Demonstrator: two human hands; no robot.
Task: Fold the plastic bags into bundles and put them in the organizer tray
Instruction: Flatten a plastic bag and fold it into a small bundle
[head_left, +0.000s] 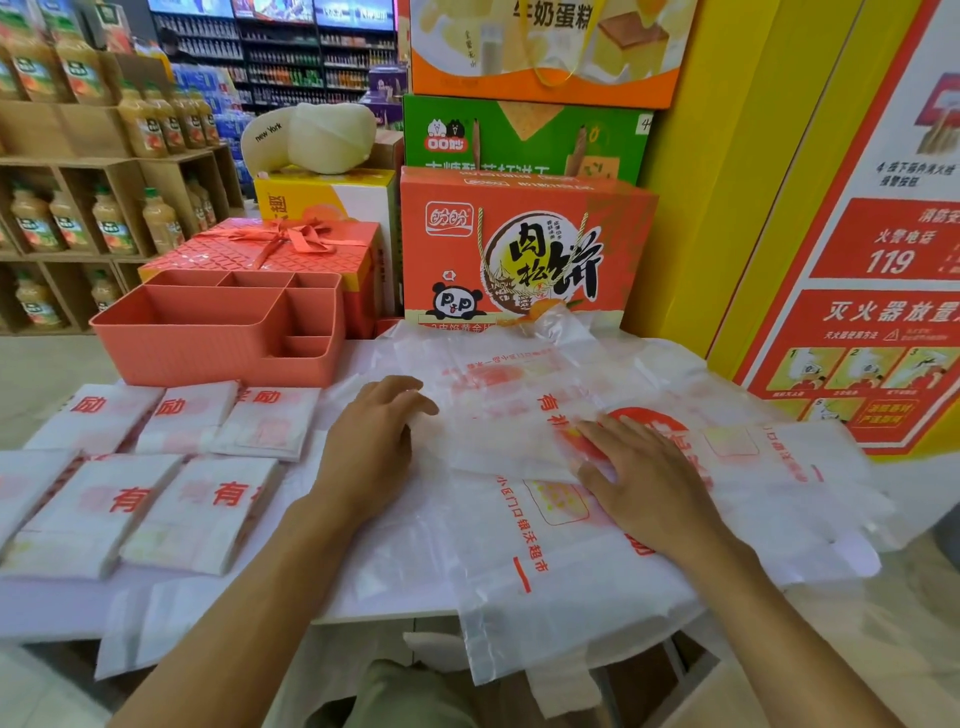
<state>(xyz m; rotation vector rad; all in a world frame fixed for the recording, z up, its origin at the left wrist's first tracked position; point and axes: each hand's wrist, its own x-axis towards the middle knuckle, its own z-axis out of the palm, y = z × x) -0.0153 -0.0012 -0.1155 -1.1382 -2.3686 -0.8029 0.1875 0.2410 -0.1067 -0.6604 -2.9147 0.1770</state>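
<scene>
A partly folded translucent plastic bag (498, 410) with red print lies on a heap of flat bags (571, 551) covering the table's right half. My left hand (371, 441) presses the bag's left edge with relaxed fingers. My right hand (641, 478) lies flat on its right part, fingers spread. Several folded bag bundles (202, 512) sit in two rows at the left. The coral organizer tray (218, 332) with empty compartments stands behind them.
Orange snack cartons (519, 244) and a red gift box (270, 249) stand at the table's back. A yellow pillar and red poster (857, 291) are on the right. Juice bottle shelves (104, 208) fill the left. Bags overhang the table's front edge (519, 660).
</scene>
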